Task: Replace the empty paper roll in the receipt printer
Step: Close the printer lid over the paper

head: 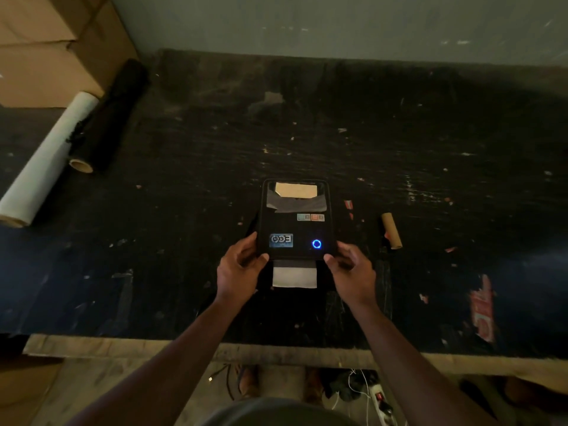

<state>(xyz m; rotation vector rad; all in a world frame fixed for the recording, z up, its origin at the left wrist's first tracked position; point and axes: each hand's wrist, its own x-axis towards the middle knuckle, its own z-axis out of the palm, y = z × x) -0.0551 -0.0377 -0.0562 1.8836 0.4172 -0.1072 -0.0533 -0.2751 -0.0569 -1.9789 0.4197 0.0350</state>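
A black receipt printer (294, 221) sits in the middle of the dark table, its lid closed and a blue ring light glowing on top. A strip of white paper (294, 276) sticks out of its near edge. My left hand (239, 267) grips the printer's near left corner, thumb on top. My right hand (350, 267) holds the near right corner, fingers curled at its side. An empty brown cardboard core (392, 230) lies on the table to the right of the printer.
A long white roll (49, 158) and a black roll (109, 118) lie at the far left beside cardboard boxes (46, 47). A red label (482, 309) sticks to the table (430, 149) at right. Cables and a power strip (381, 401) lie on the floor below.
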